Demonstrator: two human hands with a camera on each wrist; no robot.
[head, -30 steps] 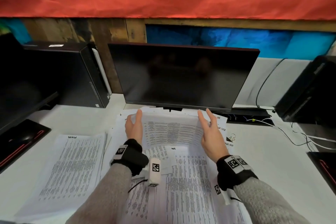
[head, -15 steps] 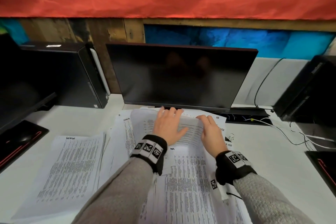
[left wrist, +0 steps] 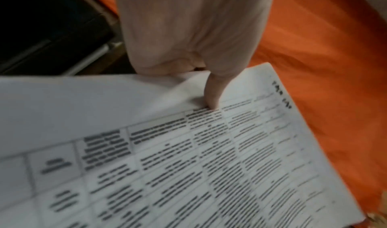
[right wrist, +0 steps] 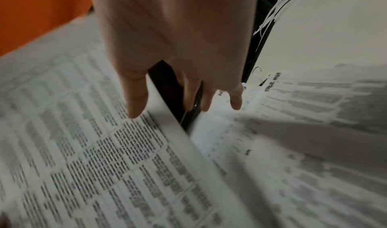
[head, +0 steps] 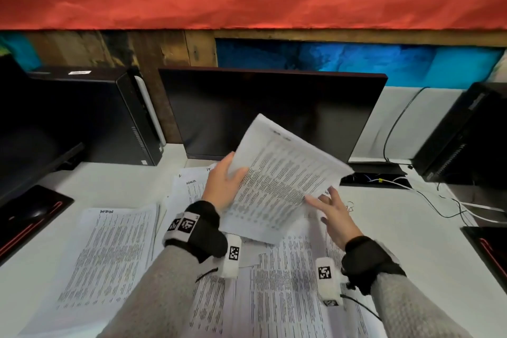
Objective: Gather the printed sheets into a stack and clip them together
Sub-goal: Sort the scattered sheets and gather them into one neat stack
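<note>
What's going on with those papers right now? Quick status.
Left hand grips lifted sheet. Right hand open beside its edge. More sheets loose on desk. No clip seen.

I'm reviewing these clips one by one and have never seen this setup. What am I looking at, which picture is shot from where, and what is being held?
No machine here: a person works with bare hands, wearing a camera on the head and one on each wrist. The wide picture is the head view, looking down at a white desk. The two close-ups look along each hand.

On the desk lie loose printed sheets in the middle and a separate pile to the left. A dark monitor stands behind them.

The left hand holds a lifted sheaf of printed pages by its edge, thumb on top. The right hand is open, fingers spread at the sheaf's lower corner. I see no clip on the pages.
</note>
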